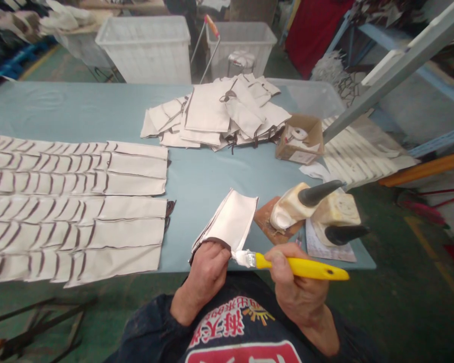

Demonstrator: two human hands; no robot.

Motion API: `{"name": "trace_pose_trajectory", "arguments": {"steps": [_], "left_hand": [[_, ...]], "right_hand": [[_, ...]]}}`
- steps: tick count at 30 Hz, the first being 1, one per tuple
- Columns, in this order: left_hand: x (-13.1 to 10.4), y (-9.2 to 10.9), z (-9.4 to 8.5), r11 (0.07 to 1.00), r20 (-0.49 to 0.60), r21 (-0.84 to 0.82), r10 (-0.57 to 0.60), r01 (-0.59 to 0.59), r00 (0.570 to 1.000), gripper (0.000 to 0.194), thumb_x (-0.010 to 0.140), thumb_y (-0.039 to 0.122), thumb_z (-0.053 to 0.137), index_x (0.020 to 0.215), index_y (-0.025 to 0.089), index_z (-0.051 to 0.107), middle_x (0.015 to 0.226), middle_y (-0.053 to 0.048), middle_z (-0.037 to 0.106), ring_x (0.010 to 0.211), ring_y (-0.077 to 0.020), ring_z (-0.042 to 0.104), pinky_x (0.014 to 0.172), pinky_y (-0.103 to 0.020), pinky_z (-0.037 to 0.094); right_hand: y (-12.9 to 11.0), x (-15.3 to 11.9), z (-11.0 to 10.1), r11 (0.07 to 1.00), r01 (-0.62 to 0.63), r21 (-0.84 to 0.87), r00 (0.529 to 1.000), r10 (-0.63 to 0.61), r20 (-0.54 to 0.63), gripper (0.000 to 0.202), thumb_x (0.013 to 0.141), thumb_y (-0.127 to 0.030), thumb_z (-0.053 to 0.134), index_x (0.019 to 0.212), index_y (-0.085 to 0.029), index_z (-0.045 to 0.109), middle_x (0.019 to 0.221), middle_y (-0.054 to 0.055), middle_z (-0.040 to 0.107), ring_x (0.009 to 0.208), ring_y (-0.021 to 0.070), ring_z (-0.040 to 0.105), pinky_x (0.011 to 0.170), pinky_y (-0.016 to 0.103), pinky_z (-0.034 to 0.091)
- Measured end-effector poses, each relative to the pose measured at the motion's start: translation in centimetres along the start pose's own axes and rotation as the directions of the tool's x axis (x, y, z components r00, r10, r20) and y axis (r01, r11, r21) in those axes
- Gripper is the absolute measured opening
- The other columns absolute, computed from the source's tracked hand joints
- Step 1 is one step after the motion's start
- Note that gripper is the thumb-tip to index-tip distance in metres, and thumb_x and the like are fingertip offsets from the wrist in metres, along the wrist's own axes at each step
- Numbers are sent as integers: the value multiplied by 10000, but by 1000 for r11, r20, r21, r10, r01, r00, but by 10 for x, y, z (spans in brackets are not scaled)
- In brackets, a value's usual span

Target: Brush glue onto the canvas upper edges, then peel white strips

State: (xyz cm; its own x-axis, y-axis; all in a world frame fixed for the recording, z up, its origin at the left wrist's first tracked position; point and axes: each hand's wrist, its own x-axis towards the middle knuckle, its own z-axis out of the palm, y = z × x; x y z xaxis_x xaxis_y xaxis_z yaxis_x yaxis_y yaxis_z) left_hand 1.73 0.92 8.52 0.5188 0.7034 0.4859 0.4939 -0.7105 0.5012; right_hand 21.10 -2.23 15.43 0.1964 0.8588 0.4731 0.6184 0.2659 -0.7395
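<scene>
Blue surface (204,176), near edge: left hand (206,272) fingers pinch pale piece (230,222), long axis running away; right hand (291,282) grips yellow brush (302,267), bristles touching its near end.

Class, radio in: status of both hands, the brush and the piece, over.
Left hand grips white piece at its near end. Right hand holds yellow brush, bristles on the piece's edge. Glue pots close right, clear of the stroke.

We cannot see the fingertips of our left hand (206,275), tucked under the folded piece (229,222); the laid-out rows (71,212) run off the left edge.
</scene>
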Motion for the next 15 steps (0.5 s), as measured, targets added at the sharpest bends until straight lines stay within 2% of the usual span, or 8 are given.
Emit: {"name": "trace_pose_trajectory", "arguments": {"steps": [4,6,8,11,13,15], "left_hand": [[4,1,-1,1000,1,1,3,-3,1000,258,909,-5,428,850,194,582,744,-63,651,719,-206,543,636,-328,396],[5,0,0,1000,0,-4,2,-2,1000,256,910,-3,429,850,195,582,741,-59,648,713,-204,538,641,-327,397],[5,-1,3,1000,3,-24,-7,7,1000,259,908,-1,423,840,198,574,739,-53,639,707,-201,527,648,-325,397],[1,-4,9,995,13,-89,-41,42,999,263,901,12,401,815,207,555,750,-50,617,724,-203,516,667,-328,397],[0,-3,11,977,26,-159,-139,142,990,262,918,41,394,779,212,536,749,-41,588,722,-198,503,664,-325,389],[2,0,8,912,62,-254,-316,322,947,277,947,84,400,736,216,521,720,-17,548,692,-182,482,656,-314,385]], "right_hand": [[14,4,1,993,-108,50,984,114,-139,239,975,-274,547,762,-212,638,541,-51,595,406,110,530,430,233,456],[17,3,3,993,-115,41,987,118,-109,240,972,-279,549,759,-212,639,515,-56,564,402,113,522,423,232,447],[15,-2,6,992,-117,55,993,118,-20,241,976,-281,544,767,-214,645,500,-63,544,391,110,512,407,223,432],[7,-8,10,975,-172,143,985,168,36,272,989,-310,538,757,-214,642,486,-65,518,383,109,504,400,217,436],[5,-6,9,939,-246,240,967,256,-11,301,994,-340,540,731,-214,618,464,-71,486,370,114,493,392,221,438],[9,0,3,898,-305,317,935,346,-80,309,986,-351,563,709,-216,590,450,-78,462,362,116,487,382,222,429]]}}
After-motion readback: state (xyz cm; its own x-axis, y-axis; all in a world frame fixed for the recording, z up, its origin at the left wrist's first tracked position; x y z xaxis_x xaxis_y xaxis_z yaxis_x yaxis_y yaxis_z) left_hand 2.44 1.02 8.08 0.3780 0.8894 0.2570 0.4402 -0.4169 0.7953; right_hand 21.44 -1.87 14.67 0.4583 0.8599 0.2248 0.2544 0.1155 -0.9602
